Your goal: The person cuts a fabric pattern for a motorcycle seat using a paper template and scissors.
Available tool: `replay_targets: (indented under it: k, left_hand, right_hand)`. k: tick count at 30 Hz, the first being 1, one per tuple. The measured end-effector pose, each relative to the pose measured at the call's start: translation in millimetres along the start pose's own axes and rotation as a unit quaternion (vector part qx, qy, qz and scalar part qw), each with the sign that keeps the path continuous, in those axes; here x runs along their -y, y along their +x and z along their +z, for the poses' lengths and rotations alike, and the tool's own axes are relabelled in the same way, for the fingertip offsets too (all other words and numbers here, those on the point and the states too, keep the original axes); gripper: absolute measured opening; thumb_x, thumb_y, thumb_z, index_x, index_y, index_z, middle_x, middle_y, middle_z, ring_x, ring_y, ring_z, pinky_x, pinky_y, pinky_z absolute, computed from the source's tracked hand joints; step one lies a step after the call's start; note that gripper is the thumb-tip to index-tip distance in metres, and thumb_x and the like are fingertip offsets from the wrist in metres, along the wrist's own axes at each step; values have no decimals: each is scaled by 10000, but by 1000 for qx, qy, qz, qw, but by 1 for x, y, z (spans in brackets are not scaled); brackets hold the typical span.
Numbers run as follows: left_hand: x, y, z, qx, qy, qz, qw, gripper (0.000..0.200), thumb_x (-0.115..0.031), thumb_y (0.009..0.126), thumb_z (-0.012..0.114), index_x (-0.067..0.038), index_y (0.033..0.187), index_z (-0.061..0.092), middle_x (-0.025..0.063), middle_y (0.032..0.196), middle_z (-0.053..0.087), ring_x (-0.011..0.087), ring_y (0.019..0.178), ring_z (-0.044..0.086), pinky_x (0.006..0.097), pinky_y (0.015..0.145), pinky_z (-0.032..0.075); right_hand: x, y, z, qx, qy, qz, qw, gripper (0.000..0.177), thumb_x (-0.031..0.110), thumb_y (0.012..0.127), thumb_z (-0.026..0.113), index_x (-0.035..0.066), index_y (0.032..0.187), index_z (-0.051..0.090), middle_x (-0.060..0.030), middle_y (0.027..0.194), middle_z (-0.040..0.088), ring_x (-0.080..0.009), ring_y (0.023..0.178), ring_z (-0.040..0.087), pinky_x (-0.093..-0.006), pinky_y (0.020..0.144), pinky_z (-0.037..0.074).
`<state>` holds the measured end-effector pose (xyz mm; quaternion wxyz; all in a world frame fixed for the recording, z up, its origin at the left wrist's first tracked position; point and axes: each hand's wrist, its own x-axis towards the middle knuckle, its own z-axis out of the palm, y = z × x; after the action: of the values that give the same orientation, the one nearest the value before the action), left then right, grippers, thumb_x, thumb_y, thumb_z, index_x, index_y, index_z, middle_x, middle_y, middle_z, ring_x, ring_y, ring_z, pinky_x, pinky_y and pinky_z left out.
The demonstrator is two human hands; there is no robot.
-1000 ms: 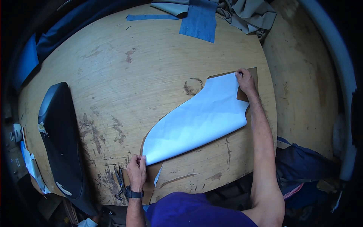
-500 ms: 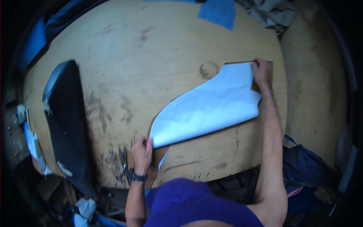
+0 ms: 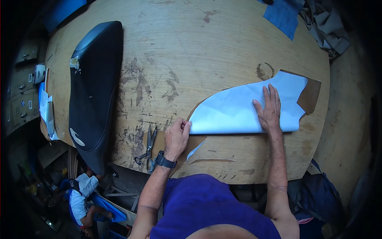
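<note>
A white cut sheet [image 3: 230,107] with one long curved side lies on a brown sheet [image 3: 310,95], whose edge shows along the curve and at the right end. My left hand [image 3: 177,139] pinches the white sheet's pointed left corner between thumb and fingers. Flat on the white surface, right of its middle, rests my right hand [image 3: 269,109] with fingers spread. Dark-bladed scissors [image 3: 149,143] lie on the table just left of my left hand. A thin curved offcut [image 3: 196,151] sits below the white sheet's lower edge.
A long black motorcycle seat [image 3: 95,83] stands on the left of the wooden table [image 3: 179,51]. Blue material [image 3: 283,18] and crumpled grey cloth [image 3: 328,28] lie at the far right. Another person [image 3: 81,195] is low at the lower left, beyond the table edge.
My right hand has left the sheet's right end and moved left onto its surface, now flat. My left hand still pinches the left corner. The view has shifted, bringing more of the seat into sight.
</note>
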<state>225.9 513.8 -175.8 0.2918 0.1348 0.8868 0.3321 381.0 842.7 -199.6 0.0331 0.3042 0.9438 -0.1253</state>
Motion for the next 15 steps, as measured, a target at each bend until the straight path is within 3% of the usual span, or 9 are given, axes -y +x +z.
replay_targets:
  k: [6, 9, 12, 15]
  left_hand:
    - [0, 2, 1, -8, 9, 8, 1000, 264, -256, 988, 671, 7, 962, 679, 142, 767, 693, 246, 691, 675, 376, 656, 529]
    - [-1, 1, 1, -14, 11, 20, 1000, 241, -239, 997, 642, -5, 940, 655, 163, 730, 678, 344, 687, 680, 455, 649, 523]
    - [-8, 0, -3, 17, 8, -13, 1000, 190, -199, 979, 654, -12, 945, 647, 168, 835, 695, 343, 804, 689, 451, 713, 523]
    - [-26, -12, -6, -114, 134, 154, 972, 159, -163, 946, 688, -13, 995, 676, 169, 1044, 703, 316, 921, 670, 427, 819, 517]
  right_hand:
    - [2, 1, -6, 35, -4, 18, 999, 761, 479, 998, 607, 37, 1568, 365, -180, 1671, 239, -362, 1553, 197, -514, 1262, 194]
    - [4, 0, -3, 42, -23, 17, 999, 803, 499, 998, 597, 46, 1595, 308, -179, 1689, 189, -358, 1568, 151, -525, 1272, 153]
    - [7, -1, 4, 48, -43, 21, 998, 848, 525, 1000, 578, 57, 1621, 240, -177, 1705, 129, -350, 1582, 97, -531, 1281, 99]
    - [5, -6, 12, 41, -59, 18, 997, 869, 539, 1004, 561, 63, 1633, 198, -176, 1714, 93, -349, 1588, 68, -533, 1282, 62]
